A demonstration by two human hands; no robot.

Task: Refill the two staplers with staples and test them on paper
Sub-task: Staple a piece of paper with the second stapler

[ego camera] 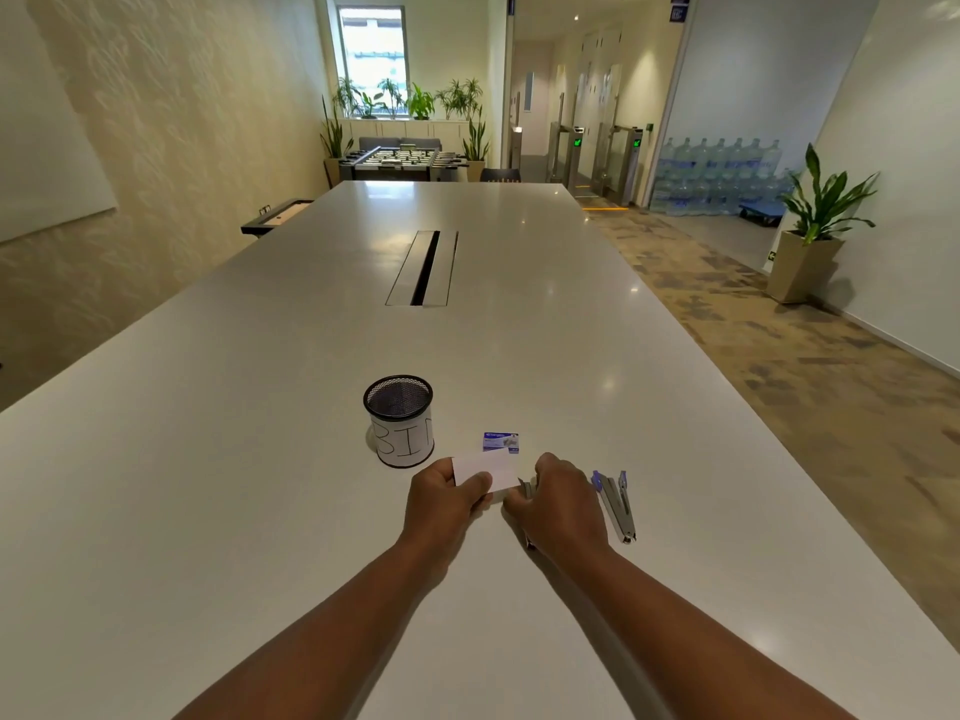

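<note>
At the near end of the long white counter (519,304), both hands meet over a slip of paper and a stapler.

Largest first: the counter fills the frame, and low in its centre stands a mesh cup marked "BIN" (399,421). The left hand (444,504) pinches the white paper (488,472) between thumb and fingers; the right hand (563,504) is curled over a stapler (528,490) that it mostly hides, touching the paper's right edge. A second stapler (616,504) lies open just right of that hand. The small blue staple box (501,442) sits just above the paper. This looks like the testing step: next, the paper's edge must sit in the stapler's mouth before a firm press. Whether either stapler is loaded cannot be told.
</note>
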